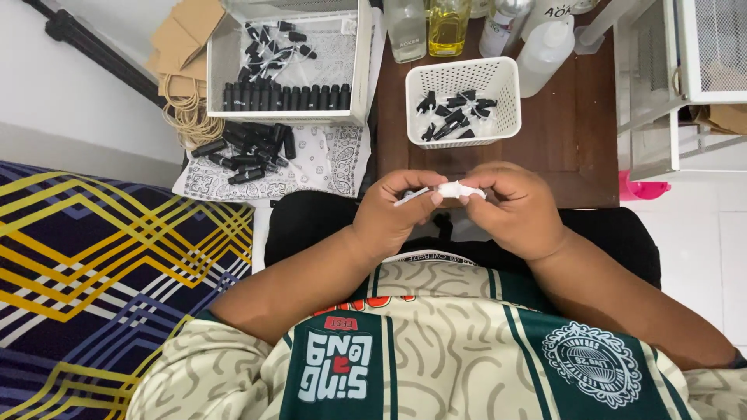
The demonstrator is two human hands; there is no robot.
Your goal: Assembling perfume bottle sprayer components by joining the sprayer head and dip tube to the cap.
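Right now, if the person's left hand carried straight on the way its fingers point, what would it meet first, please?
The left hand points across toward the right hand; it would likely first meet the small white piece pinched between them, then the right hand's fingertips, though depth is unclear.

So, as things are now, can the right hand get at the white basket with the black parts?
Probably yes. The white basket stands open-topped on the brown table just beyond the right hand, and nothing lies between them. But both hands are pinching a small white piece, so the right one would have to let go first.
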